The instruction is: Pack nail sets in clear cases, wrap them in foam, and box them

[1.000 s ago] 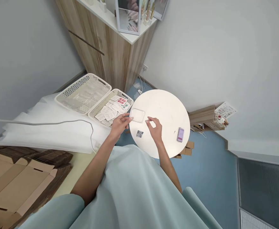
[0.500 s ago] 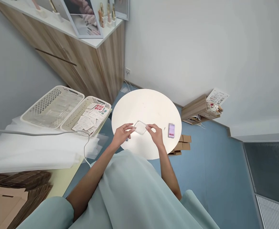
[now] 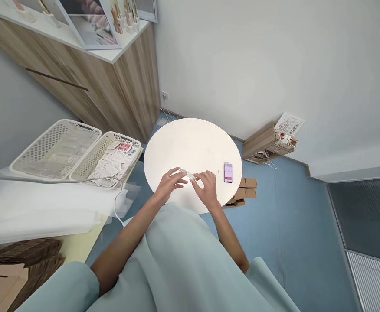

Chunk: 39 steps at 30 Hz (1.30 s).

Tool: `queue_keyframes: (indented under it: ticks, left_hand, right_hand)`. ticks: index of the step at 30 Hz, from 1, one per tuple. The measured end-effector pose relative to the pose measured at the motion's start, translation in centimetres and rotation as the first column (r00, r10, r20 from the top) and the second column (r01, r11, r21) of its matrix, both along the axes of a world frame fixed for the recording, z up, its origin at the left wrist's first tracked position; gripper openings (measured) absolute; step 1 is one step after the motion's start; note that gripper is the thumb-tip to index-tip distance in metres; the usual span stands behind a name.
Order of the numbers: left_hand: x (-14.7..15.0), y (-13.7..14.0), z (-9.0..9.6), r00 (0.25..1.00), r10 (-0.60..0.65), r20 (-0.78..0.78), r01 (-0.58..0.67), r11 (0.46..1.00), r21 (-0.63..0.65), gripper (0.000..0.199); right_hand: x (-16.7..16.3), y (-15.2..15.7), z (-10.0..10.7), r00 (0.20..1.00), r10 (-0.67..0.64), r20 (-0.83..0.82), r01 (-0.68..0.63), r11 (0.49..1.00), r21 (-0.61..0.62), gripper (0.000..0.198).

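Note:
Between my hands, above the round white table (image 3: 177, 143), is a small clear plastic box (image 3: 187, 173), turned so that its narrow side faces me. My left hand (image 3: 170, 184) pinches its left end between thumb and fingers. At the right end, my right hand (image 3: 206, 186) grips it with thumb and forefinger. Whether anything lies inside the box I cannot tell. A phone (image 3: 228, 173) with a lit pinkish screen lies on the table to the right of my right hand.
On the left side table stand two white baskets, one with clear plastic boxes (image 3: 56, 151), one with printed cards (image 3: 115, 162). White packing sheets (image 3: 43, 208), a grey cable (image 3: 47, 178) and flat cardboard (image 3: 4, 281) lie nearer. Brown cartons (image 3: 249, 188) sit beyond the table's right edge.
The clear box has turned from showing its square face to showing its narrow edge. Both hands still hold it, with the fingers shifted. The view has swung slightly to the right.

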State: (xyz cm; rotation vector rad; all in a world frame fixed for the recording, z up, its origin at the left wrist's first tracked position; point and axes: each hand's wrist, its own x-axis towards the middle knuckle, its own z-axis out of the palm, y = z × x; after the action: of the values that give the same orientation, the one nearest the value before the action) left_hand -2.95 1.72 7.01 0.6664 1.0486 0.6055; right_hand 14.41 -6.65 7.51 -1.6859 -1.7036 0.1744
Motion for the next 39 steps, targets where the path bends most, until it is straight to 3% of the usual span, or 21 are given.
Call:
queue_keyframes:
  ticks: [4,8,14,17,20,23,28,32,39]
  left_hand:
    - [-0.4,-0.2,-0.3,0.999,0.040,0.010,-0.040,0.998,0.052,0.084]
    - [-1.1,-0.4,-0.4,0.999,0.051,0.001,-0.051,0.990,0.132,0.088]
    - [-2.8,-0.6,-0.7,0.996,0.088,-0.023,-0.081,0.973,0.215,0.089]
    - [-3.7,-0.6,-1.1,0.994,0.104,-0.034,-0.093,0.969,0.231,0.091]
    - [-4.7,-0.5,-1.2,0.994,0.099,-0.043,-0.086,0.966,0.243,0.092]
    - [-5.4,-0.6,-1.0,0.997,0.068,-0.024,-0.059,0.965,0.257,0.095]
    - [-6.3,-0.8,-0.6,0.999,-0.007,-0.039,0.017,0.964,0.265,0.096]
    - [-6.8,-0.6,-0.9,0.997,-0.033,-0.064,0.048,0.967,0.250,0.086]
    - [-7.5,-0.5,-1.2,0.997,-0.060,-0.048,0.068,0.976,0.209,0.074]
  right_hand:
    - [-0.8,0.1,0.2,0.998,-0.054,0.020,0.054,0.998,-0.017,0.029]
    - [-1.5,0.4,0.1,0.997,-0.043,0.064,0.044,0.999,-0.014,0.016]
    - [-2.7,0.8,0.4,0.996,0.003,0.086,0.002,0.998,-0.062,0.019]
    - [-3.5,1.0,1.0,0.998,0.031,0.049,-0.027,0.997,-0.077,0.019]
    - [-3.9,1.3,1.4,0.994,0.074,-0.083,-0.082,0.992,-0.100,0.039]
    - [-3.7,2.0,1.7,0.953,0.100,-0.285,-0.159,0.968,-0.193,0.052]
    - [-2.9,2.8,1.8,0.867,0.096,-0.489,-0.313,0.868,-0.385,0.049]
    - [-3.0,2.5,1.9,0.855,0.148,-0.497,-0.380,0.831,-0.406,0.047]
    - [-3.9,1.1,1.1,0.882,0.258,-0.393,-0.413,0.826,-0.383,0.046]
